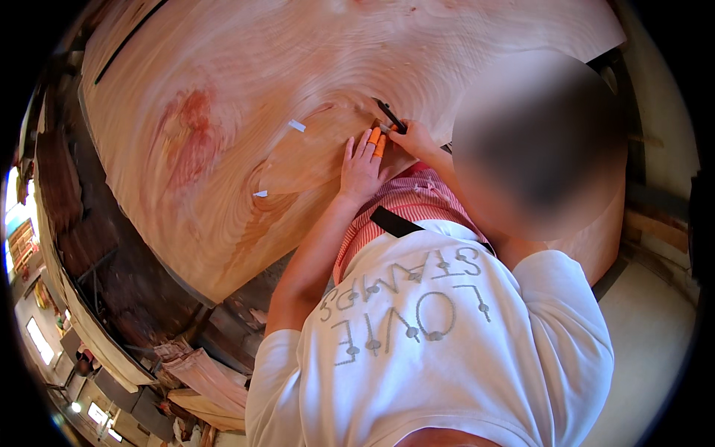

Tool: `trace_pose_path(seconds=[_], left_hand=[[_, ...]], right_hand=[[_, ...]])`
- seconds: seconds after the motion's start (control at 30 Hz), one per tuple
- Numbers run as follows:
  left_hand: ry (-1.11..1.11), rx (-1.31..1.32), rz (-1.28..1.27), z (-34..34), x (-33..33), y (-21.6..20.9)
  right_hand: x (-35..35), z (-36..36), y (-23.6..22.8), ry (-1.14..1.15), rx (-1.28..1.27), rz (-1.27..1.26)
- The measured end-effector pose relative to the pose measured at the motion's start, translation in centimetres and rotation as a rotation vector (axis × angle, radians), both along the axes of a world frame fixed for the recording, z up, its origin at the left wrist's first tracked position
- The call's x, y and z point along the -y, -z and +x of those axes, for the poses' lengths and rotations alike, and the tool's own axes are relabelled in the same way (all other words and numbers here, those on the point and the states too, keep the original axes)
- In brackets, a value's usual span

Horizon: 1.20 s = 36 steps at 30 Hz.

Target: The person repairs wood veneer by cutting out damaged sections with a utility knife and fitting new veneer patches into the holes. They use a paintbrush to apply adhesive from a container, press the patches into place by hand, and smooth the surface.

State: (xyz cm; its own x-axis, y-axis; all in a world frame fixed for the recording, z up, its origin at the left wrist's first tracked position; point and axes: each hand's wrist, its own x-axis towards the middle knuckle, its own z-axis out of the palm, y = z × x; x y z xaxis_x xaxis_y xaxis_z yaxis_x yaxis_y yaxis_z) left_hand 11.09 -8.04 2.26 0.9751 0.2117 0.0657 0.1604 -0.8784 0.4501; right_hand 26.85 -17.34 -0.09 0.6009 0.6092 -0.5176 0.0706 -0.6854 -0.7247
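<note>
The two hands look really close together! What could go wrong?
The black tool in the right hand is very near the left hand, so a slip might hurt it, even with its orange finger covers. The left hand also lies on the wood sheet; if it slid, the sheet might shift.

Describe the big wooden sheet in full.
The wooden sheet is broad, pale tan, with swirling grain and a reddish patch at left. It lies flat, far edge out of frame, bearing two small white pieces. The left grip rests on it; whether the right grip, holding a black tool, touches it is unclear.
</note>
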Motion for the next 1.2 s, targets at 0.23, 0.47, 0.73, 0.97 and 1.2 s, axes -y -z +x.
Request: trace_pose_path(seconds=[0.23,0.47,0.73,0.97,1.2], left_hand=[[-0.067,-0.027,0.045,-0.6,-0.1,0.1],[-0.067,-0.027,0.033,-0.4,0.1,0.3],[-0.035,-0.041,0.072,0.3,0.2,0.3],[-0.051,-0.075,0.134,0.3,0.4,0.6],[-0.063,-0.092,0.138,0.3,0.6,0.6]], right_hand=[[0.1,0.1,0.3,0.002,-0.083,0.033],[0.0,0.3,-0.6,-0.032,-0.017,-0.018],[0.0,0.3,-0.6,-0.038,-0.013,0.014],[0.4,0.5,0.1,-0.051,-0.122,0.112],[0.5,1.3,0.3,-0.092,-0.143,0.143]])
